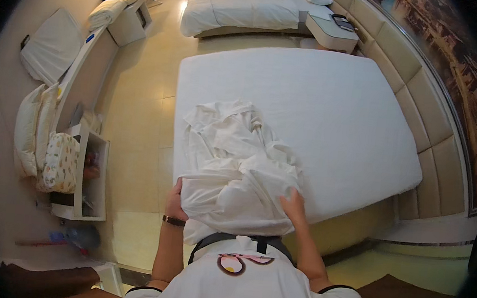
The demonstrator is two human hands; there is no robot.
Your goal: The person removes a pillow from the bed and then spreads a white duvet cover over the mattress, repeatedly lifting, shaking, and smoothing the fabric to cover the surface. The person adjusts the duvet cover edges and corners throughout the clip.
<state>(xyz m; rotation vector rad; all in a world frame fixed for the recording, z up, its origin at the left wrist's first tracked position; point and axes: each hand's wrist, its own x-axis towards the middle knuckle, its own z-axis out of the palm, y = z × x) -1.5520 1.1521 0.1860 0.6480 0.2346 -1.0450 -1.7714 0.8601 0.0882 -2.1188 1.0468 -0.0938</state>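
A crumpled heap of white bed linen (237, 166) lies on the near left part of a mattress (322, 109) with a smooth white cover. Part of the linen hangs over the near edge, against my waist. My left hand (177, 201), with a dark band at the wrist, grips the left edge of the cloth; its fingers are partly hidden. On the heap's right side rests my right hand (294, 206), thumb apart from the fingers. Whether it grips a fold there cannot be made out.
Beyond stands a second bed (242, 6) with white bedding, beside a nightstand (331, 31). A padded headboard wall (424, 118) runs along the right. Pillows (31, 131), a patterned bag (61, 162) and an open cabinet (95, 179) line the left side, across the tiled floor (138, 127).
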